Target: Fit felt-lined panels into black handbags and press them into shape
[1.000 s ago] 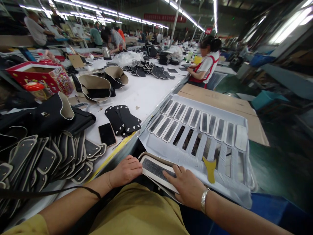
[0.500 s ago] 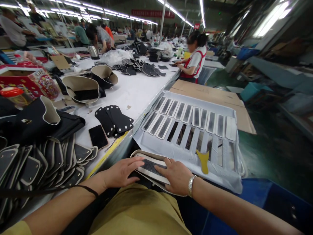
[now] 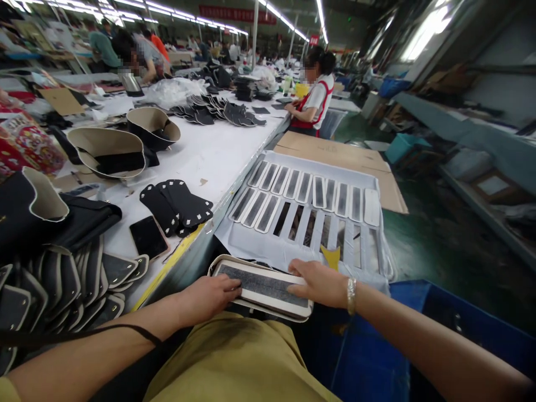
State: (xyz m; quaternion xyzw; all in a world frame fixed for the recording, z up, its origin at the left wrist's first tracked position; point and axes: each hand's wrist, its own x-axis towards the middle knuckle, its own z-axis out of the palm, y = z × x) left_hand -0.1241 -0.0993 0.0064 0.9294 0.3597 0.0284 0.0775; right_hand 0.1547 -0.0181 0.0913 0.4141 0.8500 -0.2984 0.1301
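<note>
In front of my lap lies a dark bag [image 3: 310, 316] with a cream rim, its narrow side facing up. An oblong panel, white-bordered with a dark grey middle [image 3: 263, 287], sits inside that rim. My left hand [image 3: 213, 297] is closed at the panel's left part, fingertips together on the grey strip and thumb hidden. At the right end, my right hand [image 3: 320, 283] grips the edge, with one digit pressed on the panel and another bent above it. The bag's underside is mostly hidden.
Beyond my hands, a grey-covered slotted rack [image 3: 268, 245] carries rows of similar panels [image 3: 263, 213] and a yellow forked piece [image 3: 330, 257]. Left, the white table [image 3: 209, 162] bears a phone [image 3: 148, 237], black pieces, bag bodies and stacked flaps. A blue bin [image 3: 377, 357] stands right; a co-worker [image 3: 314, 100] works further off.
My right hand has moved from the panel's middle to its right end, uncovering more of the grey strip. My left fingers now press down on the panel. The view has turned slightly right.
</note>
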